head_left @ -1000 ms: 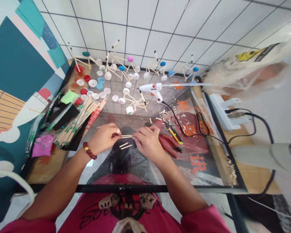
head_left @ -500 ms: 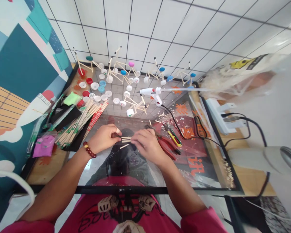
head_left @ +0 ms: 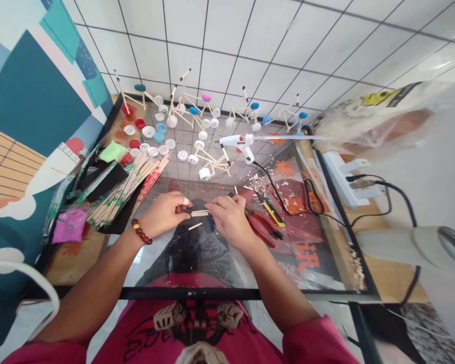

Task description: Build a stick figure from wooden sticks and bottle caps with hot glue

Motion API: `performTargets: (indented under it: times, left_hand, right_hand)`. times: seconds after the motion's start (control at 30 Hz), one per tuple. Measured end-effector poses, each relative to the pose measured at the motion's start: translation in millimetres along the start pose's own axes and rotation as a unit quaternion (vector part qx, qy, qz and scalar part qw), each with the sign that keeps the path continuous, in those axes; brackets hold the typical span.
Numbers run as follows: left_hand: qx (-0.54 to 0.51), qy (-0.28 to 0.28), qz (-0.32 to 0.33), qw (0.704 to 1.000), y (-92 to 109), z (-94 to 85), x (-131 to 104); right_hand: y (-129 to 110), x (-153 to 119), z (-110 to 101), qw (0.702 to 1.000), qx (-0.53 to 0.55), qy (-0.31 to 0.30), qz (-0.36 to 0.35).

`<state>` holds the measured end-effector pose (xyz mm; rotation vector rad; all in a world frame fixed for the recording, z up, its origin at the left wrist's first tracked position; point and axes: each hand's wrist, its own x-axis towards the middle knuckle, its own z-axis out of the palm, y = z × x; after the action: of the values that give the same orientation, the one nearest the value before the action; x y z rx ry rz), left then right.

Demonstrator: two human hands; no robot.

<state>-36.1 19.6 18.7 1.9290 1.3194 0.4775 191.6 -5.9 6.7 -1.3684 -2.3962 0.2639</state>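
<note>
Worktop (head_left: 167,268), glass with black frame; near edge runs across in front of the torso. Room to move: glass strip between hands and near edge. Far edge lined with stick models (head_left: 216,164), left edge crowded by stick bundle (head_left: 117,194) and pink packet (head_left: 69,226). Plastic bag (head_left: 387,114) at far right corner; power strip (head_left: 343,179) along right edge.

Left hand (head_left: 163,215): fingers bent, thumb and fingertip at left ends of three short sticks (head_left: 199,213). Right hand (head_left: 229,217): fingers curled at their right ends. Can't tell if either hand actually grips. Glue gun (head_left: 238,144) beyond right hand, its cord trailing right. Red-handled pliers (head_left: 263,227) just beside right hand, yellow cutter (head_left: 273,214) next to them. Caps (head_left: 148,132) far left, beyond bundle.

Smallest: three short sticks side by side between hands, loose stick (head_left: 195,226) nearer the torso. Versus first frame: two loose then, one now; row up from two to three.
</note>
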Motion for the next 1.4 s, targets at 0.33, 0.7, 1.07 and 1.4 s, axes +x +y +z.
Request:
performTargets:
  times: [0.33,0.7,1.07,1.4]
  left_hand:
    - [0.006,0.008,-0.01,1.0,1.5,1.5,-0.9]
    - [0.007,0.006,-0.011,1.0,3.7,1.0,0.2]
    - [-0.002,-0.002,-0.011,1.0,4.1,-0.7,-0.4]
    - [0.0,0.01,-0.017,1.0,2.5,2.4,-0.8]
  right_hand:
    - [4.3,-9.0,-8.0,1.0,0.005,0.009,0.018]
    - [1.9,-8.9,-2.2,1.0,0.014,0.025,0.008]
    - [1.2,-9.2,-1.8,0.999,0.02,0.037,0.007]
    - [1.9,-9.0,-0.9,0.999,0.011,0.027,0.015]
